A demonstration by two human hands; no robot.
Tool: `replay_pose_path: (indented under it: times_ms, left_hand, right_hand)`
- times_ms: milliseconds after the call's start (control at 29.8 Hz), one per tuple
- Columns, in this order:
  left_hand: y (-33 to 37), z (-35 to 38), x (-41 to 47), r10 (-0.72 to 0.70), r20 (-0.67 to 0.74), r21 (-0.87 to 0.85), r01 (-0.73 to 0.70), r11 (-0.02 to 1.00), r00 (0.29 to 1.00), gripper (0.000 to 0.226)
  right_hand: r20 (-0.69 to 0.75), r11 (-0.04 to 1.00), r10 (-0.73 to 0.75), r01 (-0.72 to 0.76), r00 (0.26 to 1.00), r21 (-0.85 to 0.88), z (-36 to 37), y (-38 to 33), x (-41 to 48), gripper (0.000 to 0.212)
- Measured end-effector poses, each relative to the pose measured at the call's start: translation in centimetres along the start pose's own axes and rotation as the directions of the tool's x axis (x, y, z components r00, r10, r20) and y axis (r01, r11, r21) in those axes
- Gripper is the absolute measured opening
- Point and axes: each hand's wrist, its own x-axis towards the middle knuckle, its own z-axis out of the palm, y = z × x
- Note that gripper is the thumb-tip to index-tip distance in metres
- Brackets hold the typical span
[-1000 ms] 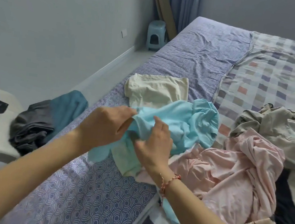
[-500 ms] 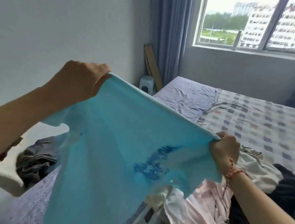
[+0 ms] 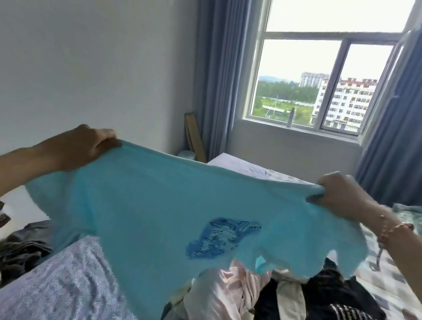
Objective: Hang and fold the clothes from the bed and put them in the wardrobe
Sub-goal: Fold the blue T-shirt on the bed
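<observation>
Shirt: stretched in the air above the bed.
Left hand: grasped the top edge's left end.
Right hand: grasped the right end.
Axis: the edge ran hand to hand, and the cloth hung below both.

Blue curtains flank the window, a bottle on its sill.

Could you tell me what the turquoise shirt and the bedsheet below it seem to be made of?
The turquoise shirt looks like soft, matte cotton jersey: it sags between the left hand and right hand. The bedsheet looks like thin woven cotton, matte, finely creased, with a printed scallop pattern. Exact fibres are unclear.
</observation>
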Motion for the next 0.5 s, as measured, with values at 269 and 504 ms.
replay_pose_path:
  times_ms: [269, 504]
  left_hand:
    - [1.9, -4.6, 1.5, 0.195, 0.061, 0.073, -0.199, 0.977, 0.979, 0.060]
    - [1.0, 1.2, 10.3, -0.129, 0.379, 0.308, 0.007, 0.951, 0.916, 0.033]
  right_hand:
    - [0.668, 0.996, 0.022, 0.039, 0.744, -0.076, -12.1, 3.5, -0.2, 0.019]
    - [0.526, 0.986, 0.083, 0.005, 0.847, -0.164, -9.9, 1.7, 8.1, 0.049]
